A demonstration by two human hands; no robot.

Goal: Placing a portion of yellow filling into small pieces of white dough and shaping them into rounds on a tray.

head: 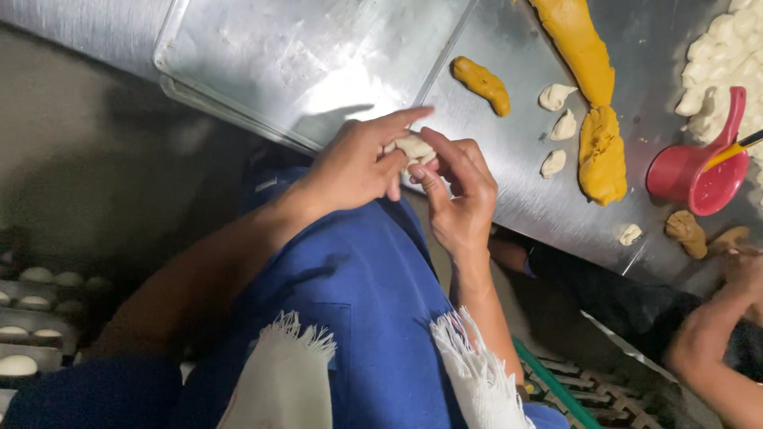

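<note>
down at the far left, round pale dough balls (17,365) sit in rows on racks, dim and low. above them an empty metal tray (238,56) lies on the steel table (509,183).

the left hand (354,163) and the right hand (461,195) meet just off the table edge, over the person's blue apron (358,302). both are pinched together on one small lump of white dough (415,147), fingers closed around it from either side, held in the air rather than resting on steel. if that grip loosens, i'd guess the lump drops onto the apron or the floor, since nothing is under it. squeezing too hard could tear so soft a piece.

further right lie a small yellow dough piece (482,83), three little white bits (563,125), and a long yellow dough roll (592,103). a red scoop (699,171) sits near a heap of white dough (727,63). another person's arm (715,334) works at the corner, close enough to bump things.
</note>
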